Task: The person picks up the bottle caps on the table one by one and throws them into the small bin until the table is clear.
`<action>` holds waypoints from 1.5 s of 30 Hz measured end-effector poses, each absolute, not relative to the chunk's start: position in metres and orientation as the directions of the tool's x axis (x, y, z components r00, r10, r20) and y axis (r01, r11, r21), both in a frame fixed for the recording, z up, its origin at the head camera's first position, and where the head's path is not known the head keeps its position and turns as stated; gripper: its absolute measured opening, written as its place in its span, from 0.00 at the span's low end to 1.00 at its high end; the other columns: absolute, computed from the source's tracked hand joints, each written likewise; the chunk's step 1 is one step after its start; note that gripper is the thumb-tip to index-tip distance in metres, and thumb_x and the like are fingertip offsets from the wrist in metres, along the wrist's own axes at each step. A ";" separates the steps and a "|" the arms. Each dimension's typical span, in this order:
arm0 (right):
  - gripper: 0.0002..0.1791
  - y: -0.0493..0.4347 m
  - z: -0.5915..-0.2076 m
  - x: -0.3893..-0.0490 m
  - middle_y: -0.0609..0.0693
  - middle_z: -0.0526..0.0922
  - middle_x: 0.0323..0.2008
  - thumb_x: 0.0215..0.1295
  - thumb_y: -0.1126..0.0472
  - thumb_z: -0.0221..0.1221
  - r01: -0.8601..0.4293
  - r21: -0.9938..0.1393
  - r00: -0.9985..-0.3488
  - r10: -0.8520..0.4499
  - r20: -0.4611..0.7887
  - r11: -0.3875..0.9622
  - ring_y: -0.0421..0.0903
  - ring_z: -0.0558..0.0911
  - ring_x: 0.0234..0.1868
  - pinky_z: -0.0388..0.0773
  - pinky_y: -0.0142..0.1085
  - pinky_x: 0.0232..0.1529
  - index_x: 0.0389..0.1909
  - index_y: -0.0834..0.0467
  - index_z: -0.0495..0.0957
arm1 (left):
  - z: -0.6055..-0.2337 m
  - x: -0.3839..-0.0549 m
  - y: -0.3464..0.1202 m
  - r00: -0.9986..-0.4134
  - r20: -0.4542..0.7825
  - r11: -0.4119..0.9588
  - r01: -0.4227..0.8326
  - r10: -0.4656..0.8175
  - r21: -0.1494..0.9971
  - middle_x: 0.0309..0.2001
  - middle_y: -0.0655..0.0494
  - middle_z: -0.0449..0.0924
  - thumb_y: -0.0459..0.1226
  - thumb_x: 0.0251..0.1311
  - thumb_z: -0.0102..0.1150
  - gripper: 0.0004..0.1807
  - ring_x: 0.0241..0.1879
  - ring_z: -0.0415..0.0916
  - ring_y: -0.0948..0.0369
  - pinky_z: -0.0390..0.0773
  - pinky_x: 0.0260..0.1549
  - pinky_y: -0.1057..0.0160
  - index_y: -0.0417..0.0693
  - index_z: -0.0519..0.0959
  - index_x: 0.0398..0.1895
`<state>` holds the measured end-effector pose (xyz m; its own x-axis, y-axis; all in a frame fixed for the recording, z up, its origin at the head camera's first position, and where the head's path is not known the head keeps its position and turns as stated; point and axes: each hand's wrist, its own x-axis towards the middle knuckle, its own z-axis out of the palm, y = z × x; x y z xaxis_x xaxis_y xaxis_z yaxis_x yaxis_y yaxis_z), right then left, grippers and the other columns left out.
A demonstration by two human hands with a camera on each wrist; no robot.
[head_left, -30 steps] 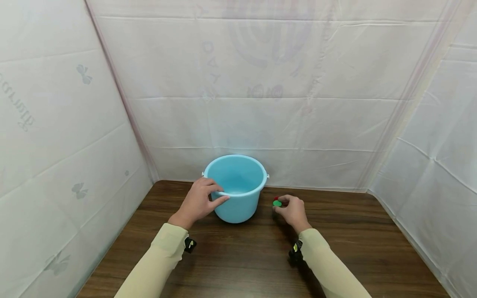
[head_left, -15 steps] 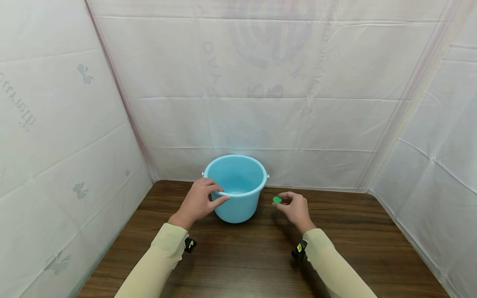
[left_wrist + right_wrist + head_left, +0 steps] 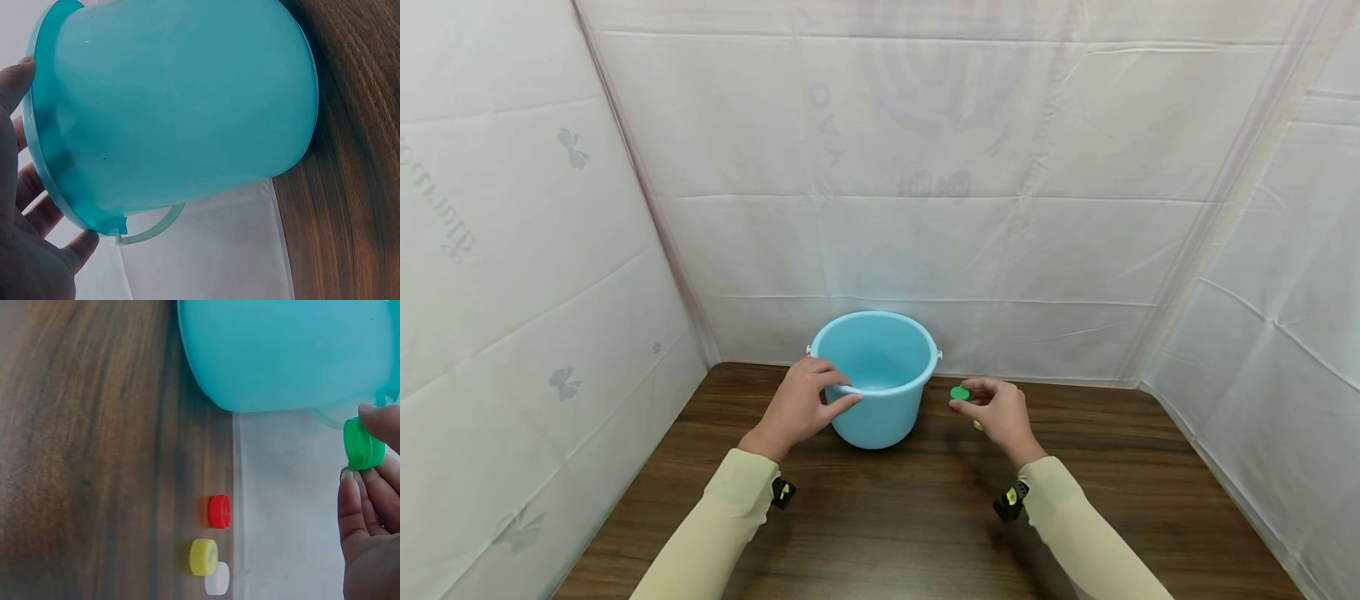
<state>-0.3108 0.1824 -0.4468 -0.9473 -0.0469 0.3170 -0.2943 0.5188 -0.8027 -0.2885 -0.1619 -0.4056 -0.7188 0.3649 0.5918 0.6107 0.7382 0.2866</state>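
Observation:
A light blue bucket [image 3: 880,421] stands upright on the wooden table, its mouth facing up. My left hand [image 3: 797,407] holds the near left part of its rim, thumb outside and fingers over the edge; the left wrist view shows this hand [image 3: 31,244] along the rim [image 3: 39,147]. To the right of the bucket, my right hand [image 3: 1000,412] pinches a green bottle cap [image 3: 959,393] between thumb and fingers. In the right wrist view the green cap [image 3: 364,444] is held above the table, its hollow side visible.
On the table below the right hand lie a red cap [image 3: 219,511], a yellow cap [image 3: 204,557] and a white cap [image 3: 217,579]. The bucket's pale handle [image 3: 156,226] hangs at its side. White sheeting [image 3: 880,183] rises behind the table [image 3: 880,533] and on both sides.
My right hand has lifted the green cap off the table, moving slightly up and right. The yellow cap now shows below that hand. The left hand stays on the rim.

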 end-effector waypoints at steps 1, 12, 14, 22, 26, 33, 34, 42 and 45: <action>0.21 0.182 -0.445 -0.310 0.55 0.90 0.42 0.55 0.55 0.77 -0.295 -0.802 -0.947 -0.050 0.316 0.519 0.46 0.88 0.40 0.85 0.31 0.38 0.48 0.58 0.87 | -0.406 -0.288 -0.162 -0.718 0.593 0.738 0.611 0.364 0.287 0.36 0.57 0.83 0.51 0.58 0.74 0.13 0.44 0.79 0.56 0.66 0.71 0.38 0.53 0.89 0.35; 0.23 0.177 -0.425 -0.309 0.56 0.89 0.45 0.56 0.54 0.77 -0.297 -0.810 -0.950 -0.070 0.304 0.505 0.47 0.87 0.42 0.85 0.29 0.40 0.51 0.58 0.87 | -0.406 -0.288 -0.162 -0.706 0.607 0.739 0.616 0.364 0.273 0.35 0.58 0.83 0.51 0.57 0.75 0.13 0.42 0.78 0.57 0.71 0.67 0.41 0.52 0.89 0.35; 0.23 0.176 -0.420 -0.309 0.56 0.89 0.44 0.56 0.54 0.77 -0.313 -0.806 -0.945 -0.079 0.318 0.502 0.48 0.87 0.41 0.85 0.29 0.40 0.51 0.58 0.87 | -0.407 -0.288 -0.163 -0.704 0.609 0.738 0.618 0.366 0.271 0.35 0.58 0.83 0.51 0.57 0.75 0.13 0.42 0.78 0.57 0.72 0.65 0.42 0.52 0.89 0.35; 0.22 0.172 -0.405 -0.313 0.53 0.90 0.43 0.57 0.52 0.76 -0.365 -0.782 -0.925 -0.104 0.365 0.505 0.47 0.87 0.40 0.84 0.31 0.41 0.50 0.57 0.87 | -0.405 -0.287 -0.163 -0.692 0.619 0.729 0.630 0.372 0.267 0.36 0.57 0.83 0.50 0.56 0.76 0.13 0.41 0.78 0.57 0.71 0.67 0.39 0.52 0.90 0.35; 0.21 0.168 -0.400 -0.314 0.53 0.90 0.43 0.57 0.52 0.76 -0.377 -0.785 -0.921 -0.108 0.374 0.492 0.47 0.87 0.41 0.85 0.33 0.43 0.50 0.57 0.87 | -0.403 -0.287 -0.162 -0.692 0.614 0.727 0.634 0.379 0.265 0.36 0.56 0.83 0.50 0.56 0.76 0.13 0.39 0.77 0.58 0.77 0.61 0.45 0.52 0.90 0.35; 0.22 0.157 -0.388 -0.315 0.54 0.90 0.43 0.56 0.52 0.77 -0.382 -0.797 -0.920 -0.110 0.377 0.468 0.49 0.88 0.43 0.87 0.41 0.46 0.49 0.57 0.87 | -0.402 -0.287 -0.163 -0.694 0.610 0.728 0.633 0.382 0.264 0.37 0.54 0.83 0.50 0.56 0.76 0.13 0.39 0.76 0.58 0.79 0.56 0.48 0.53 0.90 0.35; 0.21 0.156 -0.387 -0.316 0.54 0.90 0.43 0.56 0.52 0.77 -0.384 -0.797 -0.919 -0.111 0.378 0.466 0.48 0.88 0.43 0.87 0.40 0.46 0.49 0.56 0.87 | -0.402 -0.287 -0.163 -0.694 0.610 0.726 0.634 0.382 0.266 0.37 0.54 0.83 0.49 0.55 0.77 0.13 0.38 0.76 0.58 0.79 0.55 0.49 0.53 0.90 0.35; 0.19 0.148 -0.375 -0.322 0.53 0.90 0.43 0.58 0.54 0.76 -0.401 -0.807 -0.913 -0.119 0.390 0.433 0.49 0.88 0.43 0.87 0.40 0.45 0.48 0.57 0.87 | -0.400 -0.285 -0.164 -0.687 0.613 0.715 0.645 0.389 0.269 0.37 0.56 0.82 0.49 0.56 0.76 0.13 0.37 0.77 0.56 0.82 0.42 0.55 0.52 0.89 0.36; 0.20 0.144 -0.374 -0.325 0.54 0.90 0.44 0.58 0.53 0.76 -0.406 -0.813 -0.911 -0.113 0.397 0.417 0.50 0.89 0.44 0.88 0.41 0.46 0.49 0.57 0.87 | -0.400 -0.286 -0.165 -0.689 0.613 0.719 0.642 0.388 0.267 0.37 0.56 0.82 0.49 0.56 0.76 0.13 0.38 0.77 0.58 0.82 0.41 0.56 0.52 0.90 0.36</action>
